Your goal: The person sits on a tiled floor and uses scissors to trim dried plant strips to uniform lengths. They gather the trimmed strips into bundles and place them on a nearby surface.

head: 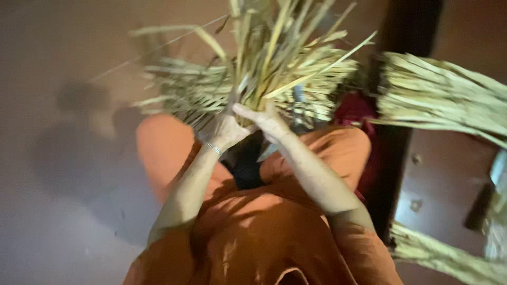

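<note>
The floor (63, 221) is wide and bare around me. A pile of dry stalks (438, 97) sits at my right. My big bundle of grass (274, 63) is over my knees. My left hand (229, 129) and right hand (266, 119) squeeze it tight. I think I am gathering it; next I must grip without dropping.

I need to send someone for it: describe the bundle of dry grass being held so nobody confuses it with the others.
Start at the orange-clothed lap. Just beyond the knees, both hands, left hand and right hand, clasp the upright bundle of pale yellow-green dry grass stalks. Unlike the flat-lying bundle of dry stalks at right, it fans upward and is gripped.
</note>
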